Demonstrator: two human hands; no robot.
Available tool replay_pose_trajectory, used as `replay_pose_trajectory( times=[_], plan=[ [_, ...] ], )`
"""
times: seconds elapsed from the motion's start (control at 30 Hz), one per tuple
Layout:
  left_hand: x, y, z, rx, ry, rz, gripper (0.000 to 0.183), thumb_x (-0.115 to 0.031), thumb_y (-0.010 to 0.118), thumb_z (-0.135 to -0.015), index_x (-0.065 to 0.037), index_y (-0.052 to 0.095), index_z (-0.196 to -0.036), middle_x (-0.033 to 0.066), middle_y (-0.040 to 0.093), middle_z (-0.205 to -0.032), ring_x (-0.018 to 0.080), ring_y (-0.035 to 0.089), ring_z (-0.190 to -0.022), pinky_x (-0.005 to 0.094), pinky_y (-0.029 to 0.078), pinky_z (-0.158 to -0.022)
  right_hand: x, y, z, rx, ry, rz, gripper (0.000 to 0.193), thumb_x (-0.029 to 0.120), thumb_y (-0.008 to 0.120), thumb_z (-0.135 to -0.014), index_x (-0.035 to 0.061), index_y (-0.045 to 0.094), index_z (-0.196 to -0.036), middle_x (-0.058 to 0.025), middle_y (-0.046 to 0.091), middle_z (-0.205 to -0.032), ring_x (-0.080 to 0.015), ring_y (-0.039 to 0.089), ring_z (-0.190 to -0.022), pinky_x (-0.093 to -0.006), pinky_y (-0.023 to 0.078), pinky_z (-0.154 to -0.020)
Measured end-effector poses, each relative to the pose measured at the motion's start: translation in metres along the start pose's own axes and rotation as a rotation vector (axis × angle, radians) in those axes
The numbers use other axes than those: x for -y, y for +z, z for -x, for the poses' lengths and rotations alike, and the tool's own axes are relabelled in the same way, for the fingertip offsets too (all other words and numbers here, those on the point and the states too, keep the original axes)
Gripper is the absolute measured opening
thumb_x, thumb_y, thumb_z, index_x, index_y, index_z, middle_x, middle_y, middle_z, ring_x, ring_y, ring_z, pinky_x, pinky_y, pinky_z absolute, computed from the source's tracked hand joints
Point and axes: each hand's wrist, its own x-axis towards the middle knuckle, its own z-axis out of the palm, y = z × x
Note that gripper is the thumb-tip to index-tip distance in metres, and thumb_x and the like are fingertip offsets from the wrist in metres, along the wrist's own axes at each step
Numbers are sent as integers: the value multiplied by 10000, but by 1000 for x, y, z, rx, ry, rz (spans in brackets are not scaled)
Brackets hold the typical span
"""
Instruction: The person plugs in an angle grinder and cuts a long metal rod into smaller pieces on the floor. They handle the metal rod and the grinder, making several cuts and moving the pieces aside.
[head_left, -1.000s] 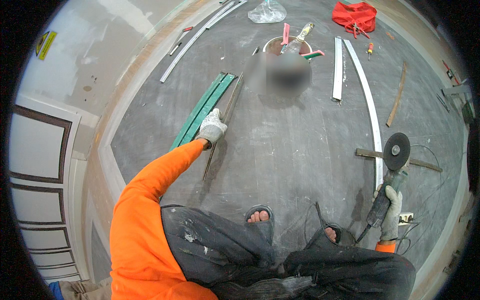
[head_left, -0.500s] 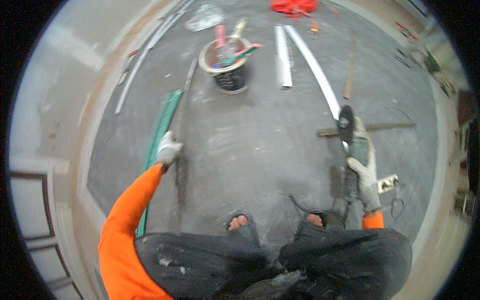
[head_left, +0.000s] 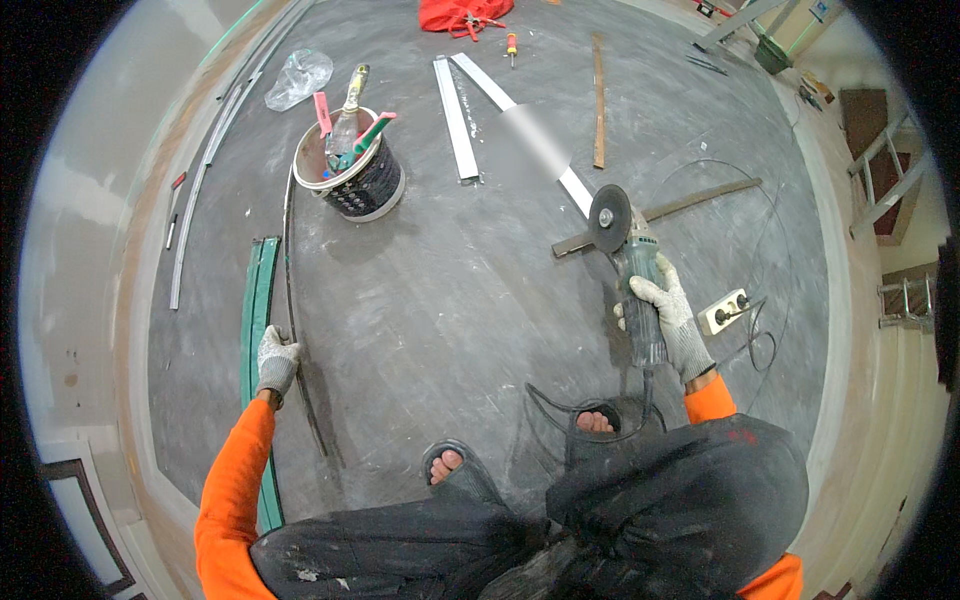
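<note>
My left hand (head_left: 278, 362), in a pale knitted glove, is closed on a long thin dark metal strip (head_left: 308, 398). That strip runs from beside the bucket back toward my feet, its shadow just to the right of its near end. Under and left of this hand lies a folded green length (head_left: 256, 320) of channel or sheet. In my gloved right hand (head_left: 672, 312) is an angle grinder (head_left: 645, 310), gripped around its body. Its dark disc (head_left: 608, 218) points away from me, above a brown bar (head_left: 703, 208) and the near end of a white strip (head_left: 575, 190).
A bucket (head_left: 385, 195) of tools stands ahead on the left. A white socket block (head_left: 722, 312) with a plug and cable lies right of the grinder. Another white strip (head_left: 455, 120), a screwdriver (head_left: 512, 48) and a red bag (head_left: 460, 14) are farther off; a ladder (head_left: 885, 180) stands right.
The view has swung, so the floor things appear farther left. The grinder has turned, showing more of its disc's face. Both hands keep their holds.
</note>
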Motion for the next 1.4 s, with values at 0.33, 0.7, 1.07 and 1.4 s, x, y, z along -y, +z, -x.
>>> replay_pose_trajectory(
  times=[0.33,0.7,1.07,1.4],
  plan=[
    [35,10,-1,24,72,-117,117,-67,662,-820,-38,588,-906,153,620,-776,290,630,-753,398,507,-718,-47,-53,10,266,223,-504,507,225,619,-1046,11,453,-1474,-188,658,-1214,-255,726,-898,-396,675,-742],
    [-9,24,11,144,197,-112,126,-68,658,-812,-52,591,-918,90,573,-735,213,584,-700,356,507,-710,-46,-18,9,-42,-223,781,1098,378,937,-730,124,332,-1610,-218,500,-1512,-358,531,-1380,-449,428,-1167],
    [4,14,15,132,235,-170,171,-113,698,-803,-46,574,-899,123,577,-764,267,588,-726,377,511,-728,-52,-18,0,18,-89,547,865,286,869,-840,54,384,-1518,-199,618,-1311,-276,697,-1063,-394,581,-888],
    [1,22,12,205,164,-117,203,-146,751,-832,-47,624,-956,101,622,-782,213,610,-740,354,521,-735,-71,-28,11,455,533,-581,527,178,689,-973,-3,488,-1425,-210,680,-1189,-262,732,-898,-398,636,-727]
  ],
)
